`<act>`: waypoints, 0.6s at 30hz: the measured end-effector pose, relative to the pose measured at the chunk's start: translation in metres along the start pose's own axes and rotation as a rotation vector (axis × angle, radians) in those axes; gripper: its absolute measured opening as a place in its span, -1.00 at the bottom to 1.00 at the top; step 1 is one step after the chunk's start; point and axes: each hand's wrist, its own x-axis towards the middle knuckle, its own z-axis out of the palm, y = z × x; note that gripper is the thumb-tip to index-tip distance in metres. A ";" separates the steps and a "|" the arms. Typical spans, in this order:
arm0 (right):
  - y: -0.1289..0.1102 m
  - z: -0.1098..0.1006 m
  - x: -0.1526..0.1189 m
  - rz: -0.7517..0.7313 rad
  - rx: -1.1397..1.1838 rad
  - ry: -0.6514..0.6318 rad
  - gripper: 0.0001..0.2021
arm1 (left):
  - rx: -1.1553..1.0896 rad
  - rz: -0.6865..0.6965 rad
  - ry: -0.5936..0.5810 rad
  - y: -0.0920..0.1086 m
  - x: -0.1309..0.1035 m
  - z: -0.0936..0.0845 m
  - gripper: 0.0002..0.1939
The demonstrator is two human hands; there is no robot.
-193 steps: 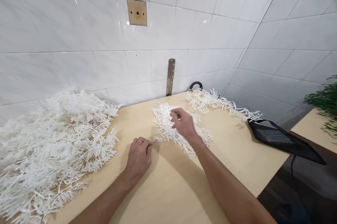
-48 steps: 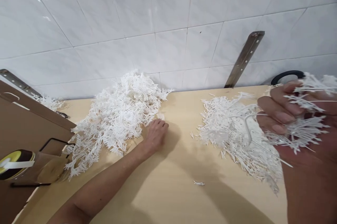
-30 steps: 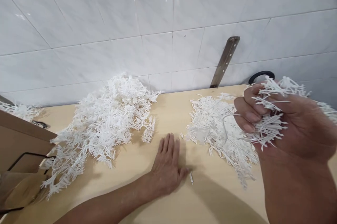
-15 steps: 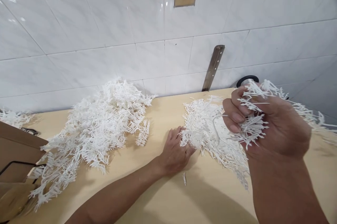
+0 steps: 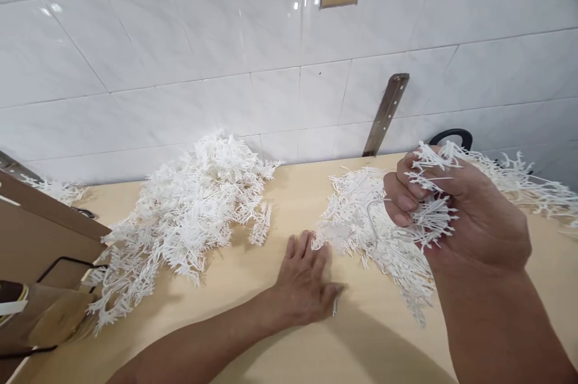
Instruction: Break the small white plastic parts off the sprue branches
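My right hand (image 5: 474, 209) is raised at the right, its fingers curled round a bunch of small white branched plastic sprigs (image 5: 431, 221). Flat on the table, my left hand (image 5: 302, 278) has its fingers spread, with the fingertips at the edge of a pile of loose white sprigs (image 5: 361, 209). A small white piece (image 5: 335, 306) lies by its thumb. Left of that hand spreads a taller heap of white sprigs (image 5: 203, 203), still joined in branching clumps.
A cardboard box (image 5: 45, 233) and a roll of clear tape (image 5: 58, 318) stand at the left. A metal strip (image 5: 386, 116) leans against the tiled wall behind the wooden table (image 5: 280, 191). A black ring-shaped handle (image 5: 454, 134) and more white sprigs (image 5: 537, 182) lie beyond my right hand.
My left hand has drawn back slightly from the pile towards me, its thumb now by the small loose piece. My right hand keeps its bunch. The view has shifted a little left.
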 end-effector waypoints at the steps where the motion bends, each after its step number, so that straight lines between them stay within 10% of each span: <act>1: 0.001 0.000 0.000 0.003 -0.005 -0.003 -0.96 | -0.001 -0.015 -0.009 0.011 0.007 0.005 -0.25; 8: 0.007 0.003 -0.004 0.013 -0.027 -0.052 -0.97 | -0.048 -0.057 -0.021 0.056 0.035 0.025 -0.22; 13: 0.005 0.007 -0.007 0.032 0.033 -0.027 -0.96 | -0.084 0.023 0.056 0.001 0.041 -0.005 -0.54; 18: 0.023 0.013 -0.005 0.065 0.094 -0.041 -0.95 | 0.077 -0.196 0.066 -0.060 0.038 -0.036 -0.60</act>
